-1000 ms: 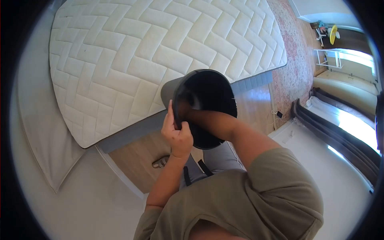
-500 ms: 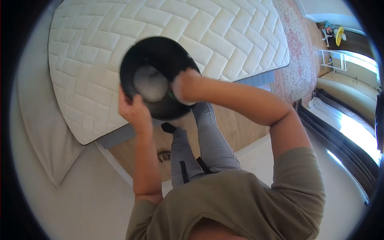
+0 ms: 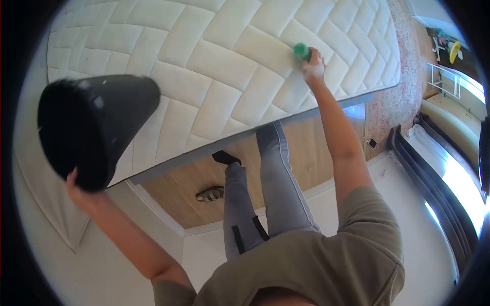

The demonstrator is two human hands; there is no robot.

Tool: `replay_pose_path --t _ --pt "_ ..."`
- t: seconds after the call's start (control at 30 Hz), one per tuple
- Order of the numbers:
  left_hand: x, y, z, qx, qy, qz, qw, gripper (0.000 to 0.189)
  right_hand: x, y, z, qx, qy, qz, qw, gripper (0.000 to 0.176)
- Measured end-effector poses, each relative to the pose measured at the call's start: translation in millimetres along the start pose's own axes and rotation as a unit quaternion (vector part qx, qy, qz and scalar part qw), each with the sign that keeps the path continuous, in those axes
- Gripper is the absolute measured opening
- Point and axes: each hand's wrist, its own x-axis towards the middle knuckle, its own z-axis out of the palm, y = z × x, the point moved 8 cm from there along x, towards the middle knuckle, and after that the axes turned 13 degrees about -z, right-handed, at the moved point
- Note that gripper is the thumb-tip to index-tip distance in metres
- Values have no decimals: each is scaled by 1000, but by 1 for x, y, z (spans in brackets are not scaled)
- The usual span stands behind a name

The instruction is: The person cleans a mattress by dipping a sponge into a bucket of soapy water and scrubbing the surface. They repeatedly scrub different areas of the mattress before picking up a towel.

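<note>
- now, we see the two hands well apart, where a second ago they were both at the black bin [image 3: 99, 120] in front of the chest.
- then the right arm reached down into the bin while the left hand gripped its rim. half a second ago the bin's mouth faced us, with the right hand at its edge.
- the left hand [image 3: 82, 196] has swung the bin out to the left and holds it tilted. its fingers are curled over the rim at the lower edge and are mostly hidden behind it.
- the right hand [image 3: 314, 69] has come out of the bin and stretched far forward over the mattress [image 3: 214, 76]. it is closed around a small green thing [image 3: 302, 51].
- the green thing sits at the mattress top near the far right edge. we cannot tell whether it touches the quilting or hangs just above.
- so, in our judgement, the green thing is out of the bin, and the work has shifted from the bin to the mattress.
- the legs stand on the wooden floor [image 3: 311, 153] beside the bed, a sandal [image 3: 209, 194] near them and a rug [image 3: 390, 104] further right.
</note>
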Motion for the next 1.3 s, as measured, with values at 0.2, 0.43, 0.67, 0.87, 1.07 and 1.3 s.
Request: replay_pose_path --t 0.2,0.43,0.67,0.87,1.07,1.3 --pt "23 9 -56 42 82 58 994 45 -62 -212 83 91 -103 -158 978 16" --pt "32 20 -68 81 118 60 988 42 -31 -43 85 63 -143 -302 941 27" --pt "19 10 -48 77 146 88 982 43 -110 -219 85 122 -279 -240 922 37" --pt "43 17 -79 84 70 37 993 47 -36 -115 97 52 -258 -309 914 28" --pt "22 4 -63 75 106 52 990 50 -39 -137 75 44 -192 -167 966 28" --pt "37 5 -78 76 111 26 991 48 -68 -143 76 118 -263 -318 903 23"
